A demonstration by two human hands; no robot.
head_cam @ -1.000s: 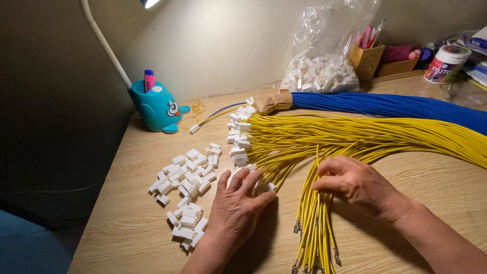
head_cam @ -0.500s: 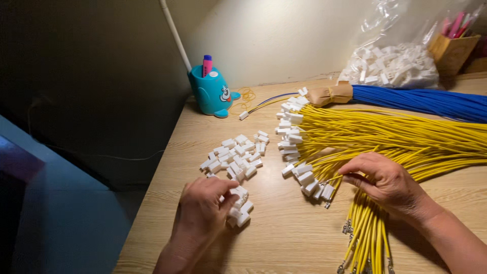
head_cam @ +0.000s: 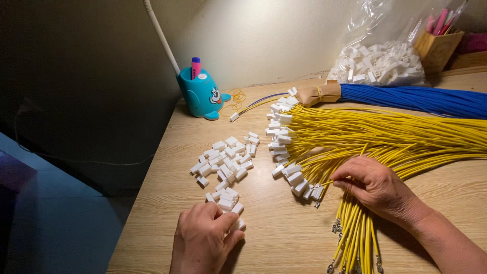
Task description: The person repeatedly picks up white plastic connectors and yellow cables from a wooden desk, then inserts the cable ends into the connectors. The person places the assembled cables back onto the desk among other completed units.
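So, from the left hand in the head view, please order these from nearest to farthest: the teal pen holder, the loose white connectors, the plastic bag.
From the left hand:
1. Loose white connectors, just above it.
2. Teal pen holder, far back at the wall.
3. Plastic bag, back right.

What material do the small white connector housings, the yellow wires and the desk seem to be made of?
White connector housings: most likely moulded plastic, matte to slightly glossy, judging by their uniform blocky shape and even colour.
Yellow wires: flexible plastic-like insulation, smooth with a slight sheen; the free ends carry small metallic-looking terminals.
Desk: pale wood-grain surface, probably laminate rather than solid wood; the regular printed-looking grain suggests this, but it is uncertain.
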